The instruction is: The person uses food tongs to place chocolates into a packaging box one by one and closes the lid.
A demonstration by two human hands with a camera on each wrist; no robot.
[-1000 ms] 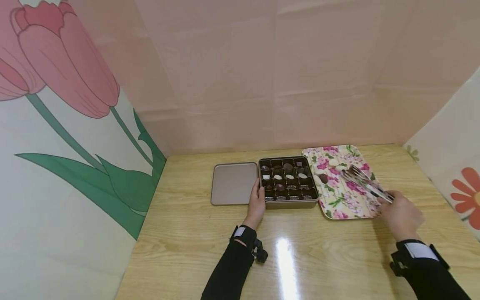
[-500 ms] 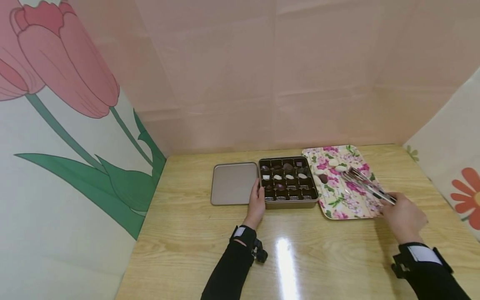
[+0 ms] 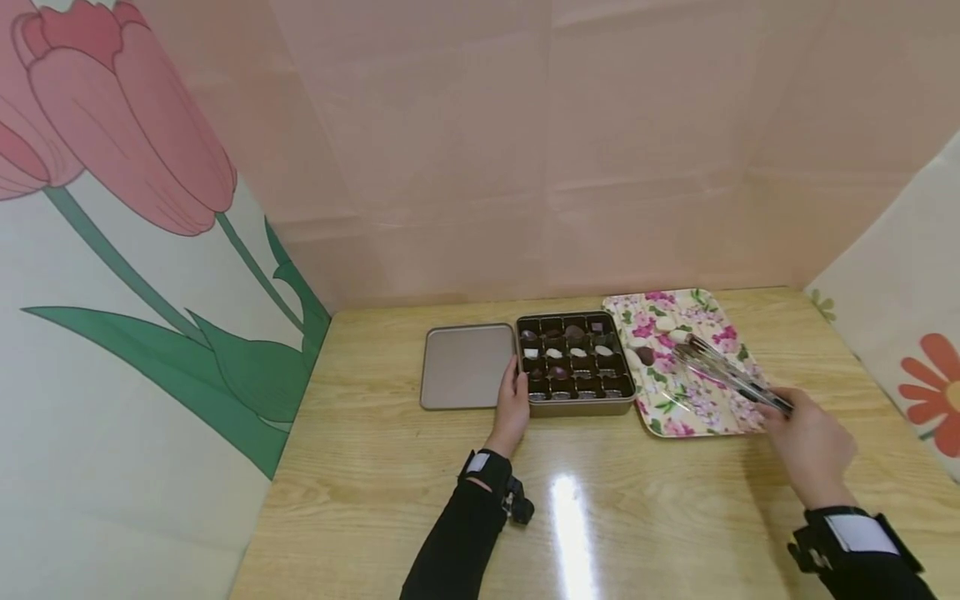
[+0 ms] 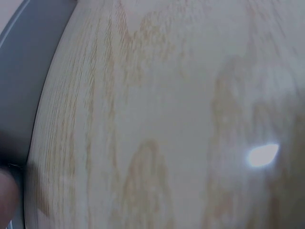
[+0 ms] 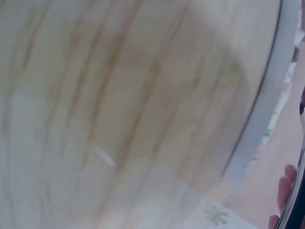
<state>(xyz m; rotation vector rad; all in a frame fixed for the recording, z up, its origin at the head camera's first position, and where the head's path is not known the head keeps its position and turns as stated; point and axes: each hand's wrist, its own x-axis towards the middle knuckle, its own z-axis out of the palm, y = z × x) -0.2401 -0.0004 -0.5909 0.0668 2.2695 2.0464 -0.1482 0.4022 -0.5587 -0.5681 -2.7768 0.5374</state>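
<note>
My left hand (image 3: 512, 412) rests against the left side of a metal tin (image 3: 581, 409), fingers along its wall. The tin's dark divided insert carries chocolates in its back rows, dark pieces (image 3: 575, 332) and white ones (image 3: 577, 352); several front compartments show bare. My right hand (image 3: 813, 442) grips metal tongs (image 3: 731, 377) near their handle end, slanting over a floral tray (image 3: 678, 427). Their tips are close over the tray, just beside a white chocolate (image 3: 678, 337). I cannot tell whether a piece is between the tips. In the right wrist view, fingers (image 5: 284, 188) curl around the tongs.
A flat metal lid (image 3: 467, 367) lies left of the tin. On the tray, a brown chocolate (image 3: 645, 356) and another white one (image 3: 665, 324) lie near the tin. A pink backdrop (image 3: 450, 167) rises behind the wooden table (image 3: 375, 500).
My right hand and wrist have shifted slightly toward me and to the right. The tongs' arms look closer together, and their tips have moved a little left. My left hand and the tin stay put.
</note>
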